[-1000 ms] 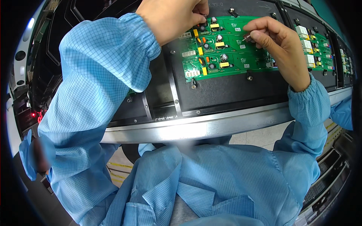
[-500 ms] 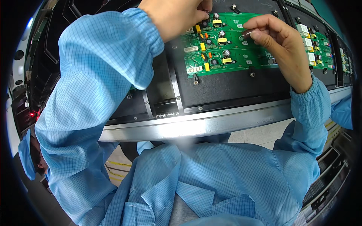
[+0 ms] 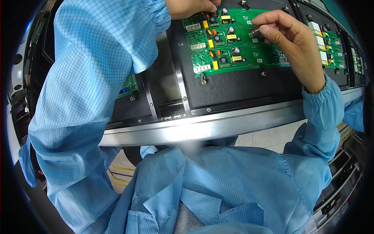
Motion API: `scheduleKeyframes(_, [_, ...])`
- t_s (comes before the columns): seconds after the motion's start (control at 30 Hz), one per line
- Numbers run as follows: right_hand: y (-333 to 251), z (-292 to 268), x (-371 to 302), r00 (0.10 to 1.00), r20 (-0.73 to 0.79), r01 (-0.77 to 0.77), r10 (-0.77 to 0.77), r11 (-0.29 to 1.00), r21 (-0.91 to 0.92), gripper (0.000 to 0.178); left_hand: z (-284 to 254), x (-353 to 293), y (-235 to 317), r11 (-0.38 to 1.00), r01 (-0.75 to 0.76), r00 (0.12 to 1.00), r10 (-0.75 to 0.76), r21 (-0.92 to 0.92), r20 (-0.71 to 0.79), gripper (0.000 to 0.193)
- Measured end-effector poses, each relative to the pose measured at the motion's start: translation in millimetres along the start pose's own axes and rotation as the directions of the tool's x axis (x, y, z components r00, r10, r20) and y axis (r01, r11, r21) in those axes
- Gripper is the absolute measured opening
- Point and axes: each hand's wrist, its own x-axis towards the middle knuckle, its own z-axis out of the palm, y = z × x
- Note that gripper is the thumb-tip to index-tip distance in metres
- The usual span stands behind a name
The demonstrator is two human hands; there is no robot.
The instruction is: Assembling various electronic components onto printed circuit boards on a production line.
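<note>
A green circuit board [image 3: 249,62] in three like sections lies in a black carrier [image 3: 233,91]. It bears yellow transformers, orange discs and round capacitors. At the board's far left section, my left hand [image 3: 191,7] is closed, thumb and fingertips pinched on a small dark brown part [image 3: 215,11] against the board; the upper hand is cut off by the picture's edge. My right hand [image 3: 290,37] hovers over the middle of the board. Between its thumb and forefinger it holds a dark brown cylindrical capacitor [image 3: 255,30]; its other fingers are loosely curled.
A metal rail [image 3: 202,126] runs along the near side of the line. More populated boards [image 3: 331,50] sit in carriers to the right, and part of another green board [image 3: 128,85] shows beneath my left sleeve. Small clamps [image 3: 263,73] stand around the middle board's edge.
My left hand has shifted slightly up and left, its fingertips still at the far left section. The board appears a little lower in view. My right hand keeps its capacitor and barely moves.
</note>
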Motion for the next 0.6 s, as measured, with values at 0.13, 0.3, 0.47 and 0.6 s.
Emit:
scheduleKeyframes(0.13, [0, -2, -1, 1.000, 0.015, -0.014, 0.014, 1.000, -0.014, 0.024, 7, 3, -5, 0.999, -0.038, 0.999, 0.038, -0.035, 0.021, 0.019])
scheduleKeyframes(0.3, [-1, 0, -1, 1.000, 0.012, -0.014, 0.013, 0.997, 0.076, 0.023, 6, -11, 5, 0.980, -0.172, 0.978, 0.182, 0.098, -0.104, 0.016])
scheduleKeyframes(0.47, [-3, 2, -1, 0.999, 0.033, -0.037, 0.034, 0.994, 0.098, 0.022, 9, -11, 1, 0.941, -0.280, 0.938, 0.310, 0.189, -0.152, 0.014])
scheduleKeyframes(0.6, [-4, 5, -1, 1.000, 0.003, 0.008, -0.009, 0.995, 0.095, 0.022, 5, -7, -1, 0.992, -0.126, 0.990, 0.127, 0.027, -0.061, 0.017])
